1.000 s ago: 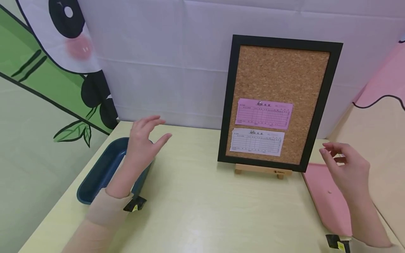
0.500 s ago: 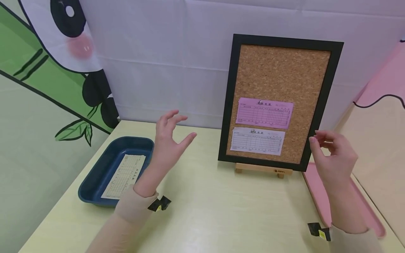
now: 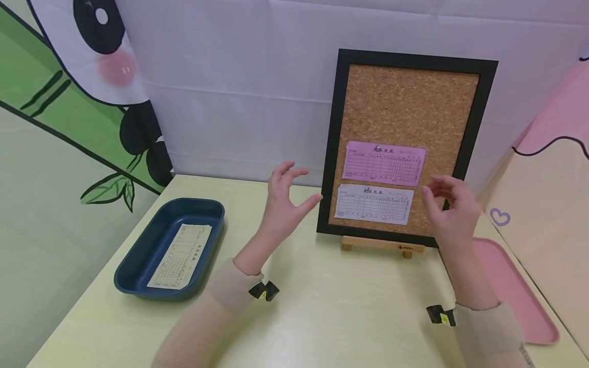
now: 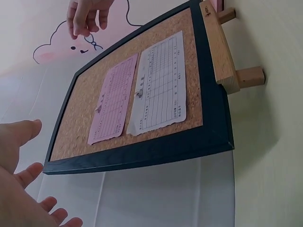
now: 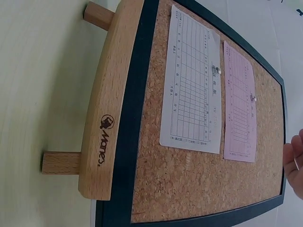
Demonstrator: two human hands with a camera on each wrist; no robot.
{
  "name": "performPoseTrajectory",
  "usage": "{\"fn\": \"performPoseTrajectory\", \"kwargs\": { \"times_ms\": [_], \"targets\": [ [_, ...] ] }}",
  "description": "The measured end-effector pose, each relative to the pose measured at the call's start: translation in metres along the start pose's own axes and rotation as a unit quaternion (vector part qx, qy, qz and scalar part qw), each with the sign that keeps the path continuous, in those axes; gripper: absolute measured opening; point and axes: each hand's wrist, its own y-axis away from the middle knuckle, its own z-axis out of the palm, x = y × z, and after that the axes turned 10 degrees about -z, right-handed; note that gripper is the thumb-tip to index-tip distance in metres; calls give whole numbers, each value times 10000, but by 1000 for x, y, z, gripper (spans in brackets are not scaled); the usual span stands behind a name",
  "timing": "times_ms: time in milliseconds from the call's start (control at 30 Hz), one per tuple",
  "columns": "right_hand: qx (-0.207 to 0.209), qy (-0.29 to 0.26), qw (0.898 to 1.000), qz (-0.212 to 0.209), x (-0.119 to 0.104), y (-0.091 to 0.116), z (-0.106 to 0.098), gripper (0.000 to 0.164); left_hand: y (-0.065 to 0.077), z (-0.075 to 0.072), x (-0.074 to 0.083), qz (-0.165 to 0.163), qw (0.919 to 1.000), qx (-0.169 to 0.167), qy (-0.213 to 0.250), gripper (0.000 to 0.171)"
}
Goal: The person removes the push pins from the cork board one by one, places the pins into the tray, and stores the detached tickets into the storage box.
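Observation:
A black-framed corkboard [image 3: 414, 107] leans upright on a small wooden easel [image 3: 382, 245]. Pinned to its lower half are a pink form slip [image 3: 384, 171] and, beneath that, a white form slip [image 3: 374, 205]; each has a clear-headed pin near its top edge. My left hand [image 3: 286, 207] is just left of the frame, fingers spread and thumb apart, holding nothing. My right hand [image 3: 453, 212] hovers before the board's lower right edge, fingers loosely bent, with a gap to the thumb. Nothing shows between them in the right wrist view.
At the left of the table stands a blue tray [image 3: 133, 245] with off-white form slips [image 3: 180, 258] in it. A pink tray [image 3: 515, 296] lies at the right, partly behind my right forearm. Behind the board hangs a pale cloth backdrop [image 3: 239, 92].
My left hand has moved right, from over the blue tray to beside the board, uncovering the slips there. My right hand has moved left and slightly up, in front of the board's right edge.

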Motion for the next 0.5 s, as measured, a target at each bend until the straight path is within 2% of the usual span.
{"fn": "performPoseTrajectory", "kwargs": {
  "times_ms": [200,500],
  "targets": [
    [-119,-192,9997,-61,11,-3,15,25,-9,21,1,-105,9998,-163,70,54],
    [-484,230,9980,336,22,-12,37,28,-30,46,9,-208,9996,-133,-162,55]
  ]
}}
